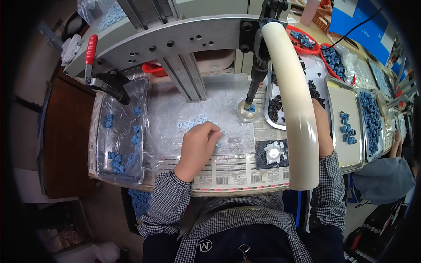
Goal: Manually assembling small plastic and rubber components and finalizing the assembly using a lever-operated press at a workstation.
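My left hand point(199, 147) rests over the metal plate, its fingers curled and thumb drawn to the index finger. Beside its fingertips lies a light blue ring point(224, 131). What the pinch holds, if anything, is hidden. More light blue rings point(191, 122) are scattered just beyond the knuckles. My right hand point(323, 131) reaches over the edge of a metal tray point(276, 126) of small black parts point(315, 91); a thick cream-coloured curved handle partly covers it, and its fingers cannot be made out. Under the black press rod point(253, 85), a blue part point(251, 109) sits in a round holder.
The cream curved handle point(298, 131) arches between my arms. At left stands a clear-lined tray point(142, 171) with blue parts, near a red-handled clamp point(91, 50). Red baskets point(324, 46) and trays of blue parts point(370, 122) line the right. Another person's sleeve point(383, 179) shows there.
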`<state>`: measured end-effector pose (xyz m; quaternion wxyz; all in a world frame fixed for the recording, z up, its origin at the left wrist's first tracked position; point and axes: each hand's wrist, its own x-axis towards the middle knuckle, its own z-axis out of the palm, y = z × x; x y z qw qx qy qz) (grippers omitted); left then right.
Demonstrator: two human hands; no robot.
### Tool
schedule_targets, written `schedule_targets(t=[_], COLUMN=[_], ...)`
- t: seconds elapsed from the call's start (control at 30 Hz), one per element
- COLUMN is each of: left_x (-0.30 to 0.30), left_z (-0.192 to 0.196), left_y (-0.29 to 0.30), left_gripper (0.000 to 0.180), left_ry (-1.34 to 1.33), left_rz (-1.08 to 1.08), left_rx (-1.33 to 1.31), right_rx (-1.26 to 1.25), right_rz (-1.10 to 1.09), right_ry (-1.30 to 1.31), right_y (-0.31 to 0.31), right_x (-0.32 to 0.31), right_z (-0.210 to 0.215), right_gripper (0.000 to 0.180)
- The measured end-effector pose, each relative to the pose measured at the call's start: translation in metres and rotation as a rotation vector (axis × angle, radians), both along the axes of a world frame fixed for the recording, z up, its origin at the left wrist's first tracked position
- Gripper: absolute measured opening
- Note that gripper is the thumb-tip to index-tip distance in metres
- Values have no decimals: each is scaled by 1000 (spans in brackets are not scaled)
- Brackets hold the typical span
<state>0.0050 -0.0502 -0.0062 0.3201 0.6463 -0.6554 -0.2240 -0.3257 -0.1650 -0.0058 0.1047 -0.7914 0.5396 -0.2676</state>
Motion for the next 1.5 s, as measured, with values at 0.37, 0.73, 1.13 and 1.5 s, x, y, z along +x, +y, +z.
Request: schedule_targets(t=[0.37,0.73,1.13,1.5], left_x=[-41,-62,-55,-47], left_z=[5,-6,-9,-5], left_y=[26,39,33,38], left_gripper=[21,23,17,15], left_ry=[1170,1047,1275,1290], left_rz=[47,-15,11,-1], left_rx=[348,115,332,240], right_rx=[495,411,358,351], right_rz=[305,202,220,377], right_ry=[-722,-553,-464,-598], right_y=[95,106,107,103], right_x=[71,97,97,102], right_z=[36,26,45,30], right_gripper=[23,21,23,28])
